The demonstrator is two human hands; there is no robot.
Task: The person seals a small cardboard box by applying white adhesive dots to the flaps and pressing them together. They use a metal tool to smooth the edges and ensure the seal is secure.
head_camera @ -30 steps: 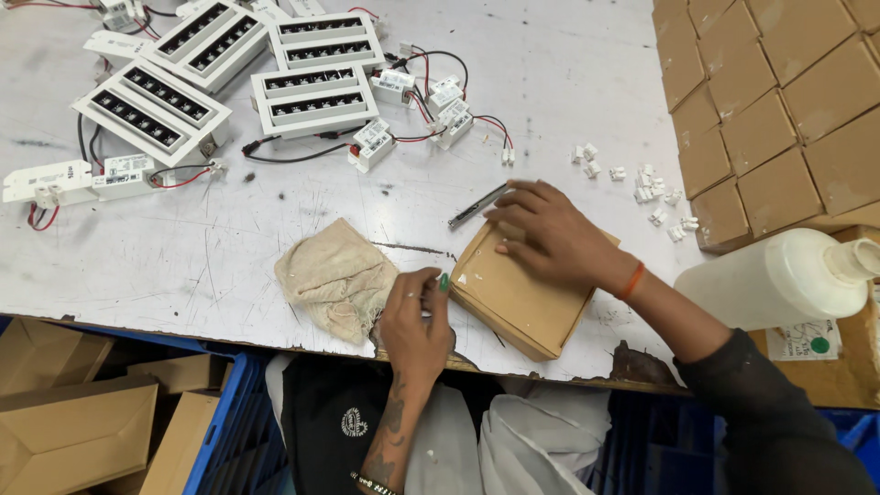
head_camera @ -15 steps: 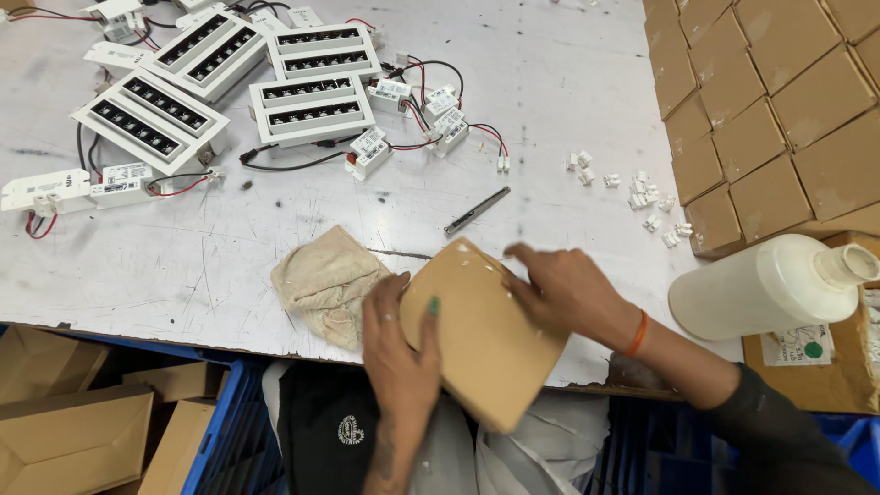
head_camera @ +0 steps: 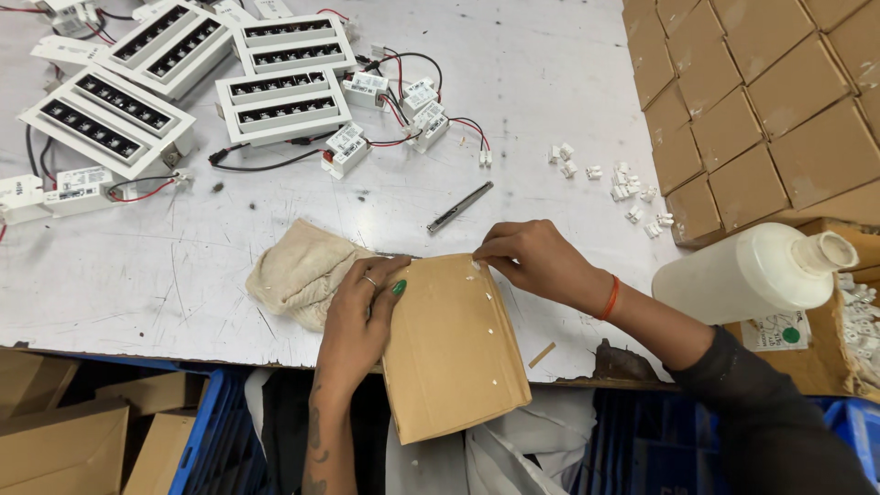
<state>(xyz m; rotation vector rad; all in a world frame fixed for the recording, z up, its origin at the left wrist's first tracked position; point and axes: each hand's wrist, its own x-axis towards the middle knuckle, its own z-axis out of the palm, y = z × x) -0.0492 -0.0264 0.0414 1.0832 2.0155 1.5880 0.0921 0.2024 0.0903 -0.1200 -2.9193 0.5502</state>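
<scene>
at the table edge, both hands' fingers clamp a flat, white-flecked brown cardboard box.

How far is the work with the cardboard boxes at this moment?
Done: a block of closed brown boxes sits at the table's right. In hand: the left hand and right hand hold one flat cardboard box at the table edge, not yet formed. Left: several white light fixtures with wires lie unpacked.
</scene>
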